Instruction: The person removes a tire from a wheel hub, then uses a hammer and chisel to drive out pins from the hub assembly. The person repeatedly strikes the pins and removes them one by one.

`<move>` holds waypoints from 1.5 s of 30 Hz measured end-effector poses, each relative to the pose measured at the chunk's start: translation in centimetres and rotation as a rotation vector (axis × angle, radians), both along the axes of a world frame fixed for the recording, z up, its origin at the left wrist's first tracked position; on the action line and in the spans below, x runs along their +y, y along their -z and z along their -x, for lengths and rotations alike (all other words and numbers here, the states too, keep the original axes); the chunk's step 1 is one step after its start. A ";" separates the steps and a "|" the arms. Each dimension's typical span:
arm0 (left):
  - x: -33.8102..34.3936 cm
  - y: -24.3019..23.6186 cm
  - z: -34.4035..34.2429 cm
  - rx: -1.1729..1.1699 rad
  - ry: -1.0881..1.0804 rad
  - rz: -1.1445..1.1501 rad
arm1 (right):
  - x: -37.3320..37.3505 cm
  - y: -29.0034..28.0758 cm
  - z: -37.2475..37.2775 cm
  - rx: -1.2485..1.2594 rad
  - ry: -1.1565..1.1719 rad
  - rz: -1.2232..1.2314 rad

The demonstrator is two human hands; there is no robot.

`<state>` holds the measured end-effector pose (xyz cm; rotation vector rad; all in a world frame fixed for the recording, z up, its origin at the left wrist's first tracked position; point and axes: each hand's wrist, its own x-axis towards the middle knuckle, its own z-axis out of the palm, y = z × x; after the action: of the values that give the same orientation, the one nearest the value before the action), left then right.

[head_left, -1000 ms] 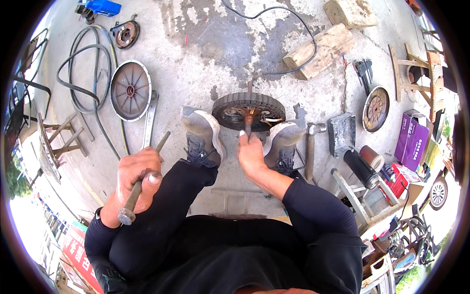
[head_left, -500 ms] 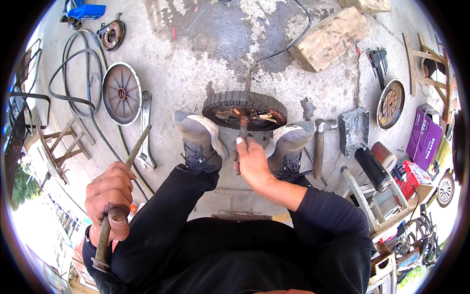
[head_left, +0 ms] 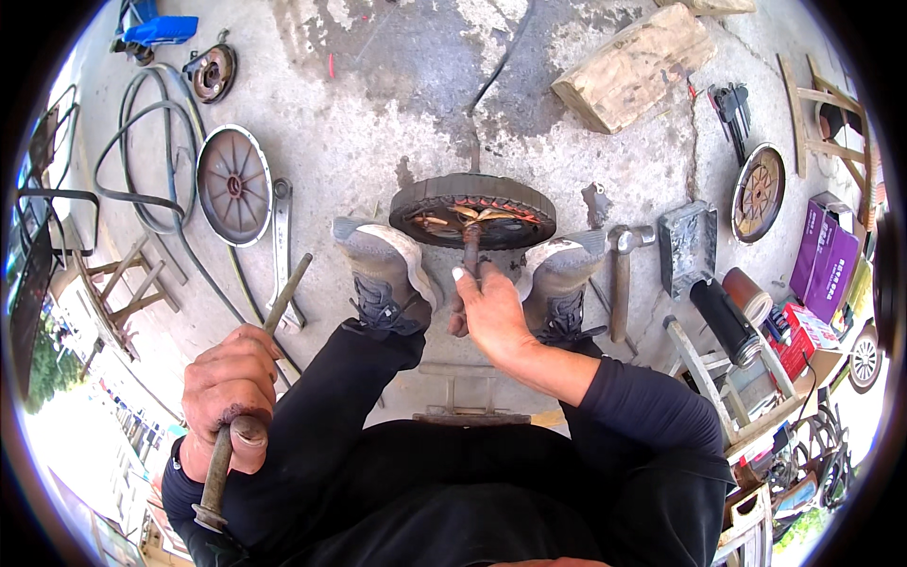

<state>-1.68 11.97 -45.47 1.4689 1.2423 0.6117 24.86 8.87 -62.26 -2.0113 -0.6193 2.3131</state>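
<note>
My left hand [head_left: 229, 387] is closed around a long tapered metal rod [head_left: 295, 283] with a flanged lower end, raised above my left thigh. My right hand [head_left: 496, 317] is closed on the axle [head_left: 471, 248] of a dark round part that looks like a hub-motor stator [head_left: 472, 189]. This stator has a notched rim, and orange-red wires show inside it. It stands on edge between my two shoes [head_left: 387, 269], its axle pointing toward me. My fingers hide the near end of the axle. From its far side a black cable [head_left: 501, 71] runs away over the floor.
To the left lie a round motor cover [head_left: 235, 184], an adjustable wrench [head_left: 282, 246] and a coiled hose [head_left: 132, 142]. A hammer [head_left: 621, 283], a grey tray [head_left: 688, 248] and a second cover [head_left: 758, 194] lie right. Farther off rests a wooden block [head_left: 635, 71].
My left hand and the rod have shifted a little to the right. The stator has turned slightly in my right hand, and its cable has swung left, away from the wooden block.
</note>
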 end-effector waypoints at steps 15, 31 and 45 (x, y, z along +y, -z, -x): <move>0.2 -0.1 -0.8 -0.127 0.027 0.008 | 0.1 0.3 -0.4 0.067 0.074 0.055; -0.4 0.4 -4.8 -0.325 0.201 -0.174 | 0.8 -1.2 -1.3 0.047 -0.211 0.015; -1.0 0.0 -16.2 -0.217 0.603 -0.386 | 4.4 -13.5 -12.7 0.002 -0.341 -0.772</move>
<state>14.53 10.96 -45.46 1.9265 0.4779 0.5911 37.58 13.30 -48.71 -1.6035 -1.6441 1.7552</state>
